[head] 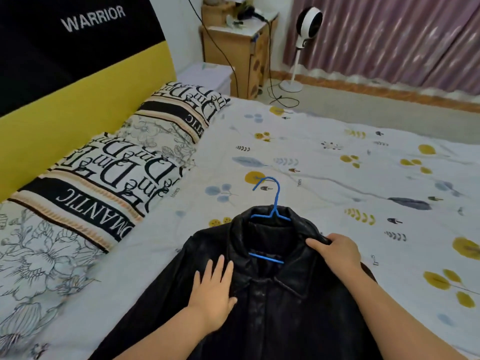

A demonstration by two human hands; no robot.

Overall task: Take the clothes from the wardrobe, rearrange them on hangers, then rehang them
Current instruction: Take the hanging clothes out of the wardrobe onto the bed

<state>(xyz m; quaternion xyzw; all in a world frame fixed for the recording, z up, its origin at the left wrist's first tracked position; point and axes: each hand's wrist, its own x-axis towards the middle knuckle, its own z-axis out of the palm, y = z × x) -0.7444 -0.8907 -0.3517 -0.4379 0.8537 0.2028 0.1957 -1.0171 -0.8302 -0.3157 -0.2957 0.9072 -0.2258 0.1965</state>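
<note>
**Jacket laid flat on the bed, hanger already in the neck**

The bed (324, 141) carries everything: you have the black jacket (285, 320) spread front-up at its near edge, collar pointing toward the far side, likely so the weight stays off the hanger while you square it. Your right hand (331, 249) pinches the collar's right point, fingers curled round the fabric, probably to pull the shoulder onto the frame. Your left hand (214, 289) lies flat with fingers apart, pressing the left chest to pin it. The blue hanger (270, 216) sits inside the neck, hook resting on the sheet.
</note>
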